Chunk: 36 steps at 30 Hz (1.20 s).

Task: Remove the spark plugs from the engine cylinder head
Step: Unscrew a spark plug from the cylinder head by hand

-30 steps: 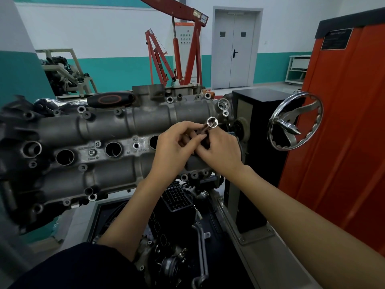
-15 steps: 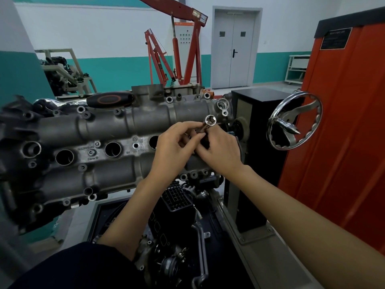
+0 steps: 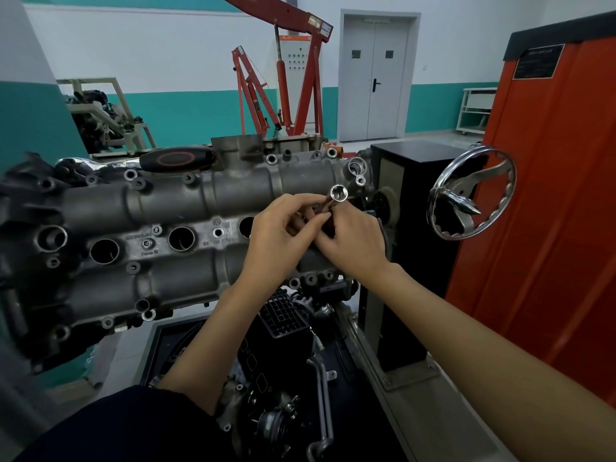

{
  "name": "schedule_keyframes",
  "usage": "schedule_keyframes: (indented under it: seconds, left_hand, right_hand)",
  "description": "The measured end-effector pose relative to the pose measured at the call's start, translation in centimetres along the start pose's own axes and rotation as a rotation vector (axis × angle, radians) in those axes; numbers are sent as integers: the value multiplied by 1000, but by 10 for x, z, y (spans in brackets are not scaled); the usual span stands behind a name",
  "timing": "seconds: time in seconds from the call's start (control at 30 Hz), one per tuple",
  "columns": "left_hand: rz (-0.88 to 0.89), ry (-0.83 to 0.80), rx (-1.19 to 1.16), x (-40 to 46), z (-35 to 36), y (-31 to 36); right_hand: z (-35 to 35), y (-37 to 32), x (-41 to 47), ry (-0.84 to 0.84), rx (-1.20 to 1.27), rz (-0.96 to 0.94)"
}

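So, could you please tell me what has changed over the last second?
Hardly anything: the socket has crept slightly left and up, held by both the left hand and the right hand as before. The engine head and black-handled tool are unmoved.

red engine hoist [image 3: 293, 78], grey double door [image 3: 375, 78], chrome handwheel [image 3: 471, 193], orange cabinet [image 3: 550, 195]

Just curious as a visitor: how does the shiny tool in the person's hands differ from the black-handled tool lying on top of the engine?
The socket tool is held up by both hands, the left hand and right hand, while the black-handled tool lies untouched on the cylinder head. The socket tool shows an open chrome end; the black-handled tool has a black grip with an orange oval. Both have shiny metal parts.
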<state>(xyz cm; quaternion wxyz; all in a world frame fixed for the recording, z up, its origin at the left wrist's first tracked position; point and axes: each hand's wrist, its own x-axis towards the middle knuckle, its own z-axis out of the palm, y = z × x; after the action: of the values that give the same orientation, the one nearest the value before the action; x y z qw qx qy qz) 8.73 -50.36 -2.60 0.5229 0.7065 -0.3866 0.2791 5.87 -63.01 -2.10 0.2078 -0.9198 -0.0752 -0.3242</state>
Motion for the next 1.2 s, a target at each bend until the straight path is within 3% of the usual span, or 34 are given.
schedule_keyframes:
  seconds: [0.63,0.83,1.2]
  left_hand:
    - [-36,42,-12,0,3,2]
    - [-67,-28,-20,0,3,3]
    - [-90,53,-38,0,3,3]
  right_hand:
    - [0,1,1,-34,0,-5]
    - [3,3,1,-10,-33,10]
    - [1,2,0,-38,-4,-36]
